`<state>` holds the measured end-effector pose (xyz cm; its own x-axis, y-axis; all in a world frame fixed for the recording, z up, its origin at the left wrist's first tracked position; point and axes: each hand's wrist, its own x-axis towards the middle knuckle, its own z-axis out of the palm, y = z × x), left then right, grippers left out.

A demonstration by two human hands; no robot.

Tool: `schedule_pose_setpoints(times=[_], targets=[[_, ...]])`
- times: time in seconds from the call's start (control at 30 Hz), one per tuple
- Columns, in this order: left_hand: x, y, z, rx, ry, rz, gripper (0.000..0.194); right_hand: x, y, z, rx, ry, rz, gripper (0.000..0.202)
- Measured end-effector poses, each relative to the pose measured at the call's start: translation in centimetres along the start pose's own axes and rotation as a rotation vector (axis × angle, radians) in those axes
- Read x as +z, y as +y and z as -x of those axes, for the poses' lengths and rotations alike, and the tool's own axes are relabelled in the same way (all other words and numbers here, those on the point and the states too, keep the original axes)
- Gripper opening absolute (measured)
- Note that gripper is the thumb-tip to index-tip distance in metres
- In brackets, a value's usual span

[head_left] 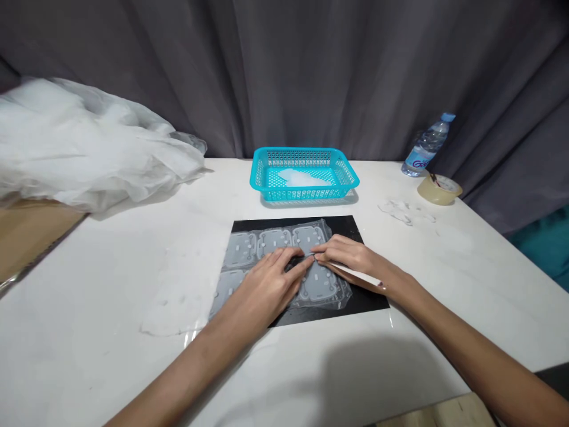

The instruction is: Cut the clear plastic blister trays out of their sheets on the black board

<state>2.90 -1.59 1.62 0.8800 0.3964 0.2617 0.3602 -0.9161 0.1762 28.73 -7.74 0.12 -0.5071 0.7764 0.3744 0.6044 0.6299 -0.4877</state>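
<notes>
A sheet of translucent plastic with several rounded, moulded panels (276, 237) lies on a black mat (371, 299). My left hand (273, 281) rests on this sheet, its fingers bent and its thumb and index finger pressing close to the seam between panels. My right hand (351, 255) pinches a slim white pen-like tool (358, 273), whose rear end points toward my wrist. The tool's tip is at the seam, close by my left thumb, and is too small to make out. Part of the sheet is hidden under my left hand and forearm.
Behind the mat stands a turquoise basket (306, 194) with pale translucent pieces (302, 178) inside. A water bottle (427, 148) and a tape roll (439, 190) stand at back right, near thin plastic scraps (402, 210). White plastic film (89, 142) and cardboard (35, 237) lie left.
</notes>
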Motion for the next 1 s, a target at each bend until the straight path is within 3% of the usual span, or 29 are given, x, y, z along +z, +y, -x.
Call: schedule_pose_setpoints(times=[0.2, 0.43, 0.63, 1.0], targets=[[-0.4, 0.2, -0.1, 0.018, -0.014, -0.014, 0.042, 0.6, 0.3, -0.2, -0.051, 0.033, 0.102, 0.021], [-0.3, 0.2, -0.4, 0.032, -0.030, -0.006, 0.040, 0.0, -0.6, -0.8, 0.063, 0.111, -0.004, 0.015], [-0.3, 0.3, -0.3, 0.003, -0.020, 0.009, 0.041, -0.5, -0.1, -0.2, 0.096, 0.086, -0.100, 0.012], [-0.3, 0.1, -0.4, -0.017, -0.044, 0.034, 0.039, -0.6, -0.7, -0.1, 0.038, 0.035, 0.033, 0.022]])
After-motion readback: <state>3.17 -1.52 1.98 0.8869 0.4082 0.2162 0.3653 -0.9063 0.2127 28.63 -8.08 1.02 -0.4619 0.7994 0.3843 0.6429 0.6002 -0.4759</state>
